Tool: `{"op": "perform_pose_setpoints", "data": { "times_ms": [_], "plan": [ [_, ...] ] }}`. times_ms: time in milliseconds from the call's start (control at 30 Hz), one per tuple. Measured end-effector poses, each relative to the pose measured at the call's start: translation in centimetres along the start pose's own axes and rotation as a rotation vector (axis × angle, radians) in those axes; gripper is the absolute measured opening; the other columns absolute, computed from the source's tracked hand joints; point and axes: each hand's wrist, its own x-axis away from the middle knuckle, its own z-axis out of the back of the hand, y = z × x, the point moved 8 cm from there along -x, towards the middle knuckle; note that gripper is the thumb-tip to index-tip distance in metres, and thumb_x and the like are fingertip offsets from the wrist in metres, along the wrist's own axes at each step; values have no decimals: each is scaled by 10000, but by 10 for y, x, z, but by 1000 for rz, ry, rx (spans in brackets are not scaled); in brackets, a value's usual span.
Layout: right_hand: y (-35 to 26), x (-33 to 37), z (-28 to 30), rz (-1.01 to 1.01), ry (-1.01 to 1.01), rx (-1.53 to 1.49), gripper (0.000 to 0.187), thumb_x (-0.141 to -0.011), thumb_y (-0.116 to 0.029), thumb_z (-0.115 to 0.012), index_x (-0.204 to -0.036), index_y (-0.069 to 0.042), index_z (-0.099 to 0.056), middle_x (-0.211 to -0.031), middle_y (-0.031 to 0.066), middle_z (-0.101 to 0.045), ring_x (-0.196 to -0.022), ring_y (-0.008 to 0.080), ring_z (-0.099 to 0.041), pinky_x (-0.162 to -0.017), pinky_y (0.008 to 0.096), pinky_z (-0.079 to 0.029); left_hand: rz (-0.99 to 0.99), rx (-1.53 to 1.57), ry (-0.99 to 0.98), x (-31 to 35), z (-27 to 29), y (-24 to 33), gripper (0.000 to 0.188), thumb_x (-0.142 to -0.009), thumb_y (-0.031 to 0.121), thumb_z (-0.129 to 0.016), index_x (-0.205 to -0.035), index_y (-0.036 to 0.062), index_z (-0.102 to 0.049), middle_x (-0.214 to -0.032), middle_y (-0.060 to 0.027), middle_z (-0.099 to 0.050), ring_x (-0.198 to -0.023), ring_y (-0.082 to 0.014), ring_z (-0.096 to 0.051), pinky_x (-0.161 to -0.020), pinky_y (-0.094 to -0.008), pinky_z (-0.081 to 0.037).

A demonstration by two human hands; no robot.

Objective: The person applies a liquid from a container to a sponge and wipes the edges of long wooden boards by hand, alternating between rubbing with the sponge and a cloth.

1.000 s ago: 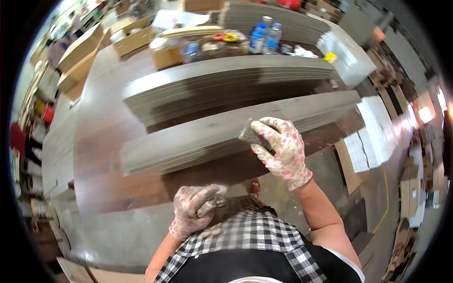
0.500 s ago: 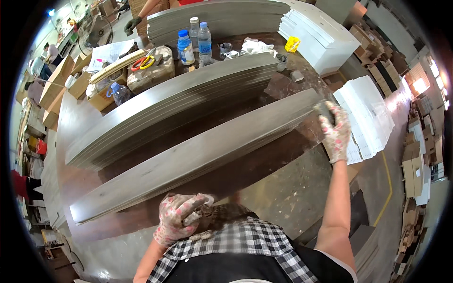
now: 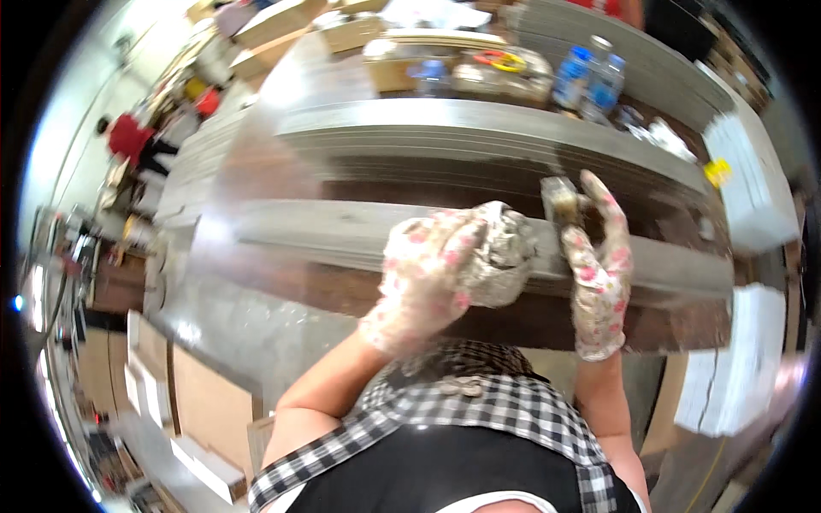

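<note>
Nearest the person, just above the checked shirt collar (image 3: 479, 410), the left hand (image 3: 428, 278) in a flowered glove is closed around a crumpled grey rag (image 3: 500, 256), fingers curled tight over it, and the rag sits against the near edge of the long grey plank (image 3: 342, 235). The right hand (image 3: 599, 274), gloved the same way, rests on that plank just to the right of the rag, its fingers bent around a small grey block (image 3: 560, 198) pressed to the plank's top face. The plank lies flat on the dark worktable (image 3: 282, 286), its long axis running left to right across the view. Half a second ago the right hand was stretched far out along the plank and the left hand lay low by the shirt; now both hands meet close together at the plank's middle, and the left has risen onto the wood. Beyond the plank, a stack of similar grey boards (image 3: 445, 141) lies parallel to it. Farther still behind that stack, an open cardboard box (image 3: 402, 73) holds blurred items I cannot make out, with two clear water bottles (image 3: 590, 81) with blue caps standing upright to its right. White foam slabs (image 3: 753, 197) lie past the plank's right end.
</note>
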Motion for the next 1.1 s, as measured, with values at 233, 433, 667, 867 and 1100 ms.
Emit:
{"op": "perform_pose_setpoints", "data": {
  "times_ms": [233, 433, 667, 867, 1100],
  "plan": [
    [22, 8, 0, -149, 133, -147, 509, -1001, -106, -548, -1487, -11, -432, -1431, 111, -511, -1319, 194, -480, -1158, 336, -323, 230, -256, 432, 122, 104, -179, 455, -748, 83, -641, -1200, 36, -657, -1150, -186, -680, -1116, -395, -629, -1049, -565, -422],
    [23, 7, -2, -138, 161, -16, 476, -1044, -118, -480, -1508, -37, -414, -1453, 109, -497, -1347, 189, -464, -1161, 329, -313, 751, 257, 757, 182, 230, -302, 418, -932, -65, -501, -1338, 6, -569, -1234, -144, -670, -1108, -262, -659, -970, -301, -527],
    [10, 11, -5, -133, 182, -32, 549, -1017, -239, -559, -1495, -8, -418, -1427, 120, -520, -1326, 200, -486, -1158, 337, -319, 40, -127, 49, 55, 81, -172, 369, -809, 135, -712, -1169, 67, -678, -1108, -152, -691, -1092, -308, -643, -950, -418, -520],
    [20, 10, -7, -180, 186, -147, 557, -964, -162, -585, -1484, -21, -445, -1418, 97, -528, -1310, 183, -499, -1149, 330, -339, 523, -412, 59, 152, 207, -345, 317, -837, 36, -582, -1130, 30, -700, -1109, -173, -715, -1053, -276, -690, -905, -348, -536],
    [19, 9, -5, -160, 166, -201, 573, -929, -21, -594, -1485, -59, -463, -1275, 54, -586, -1165, 130, -534, -1044, 283, -415, 297, -349, 204, 89, 136, -210, 370, -833, 58, -628, -1199, 8, -621, -1042, -170, -676, -931, -326, -675, -800, -433, -562]
  ]
}}
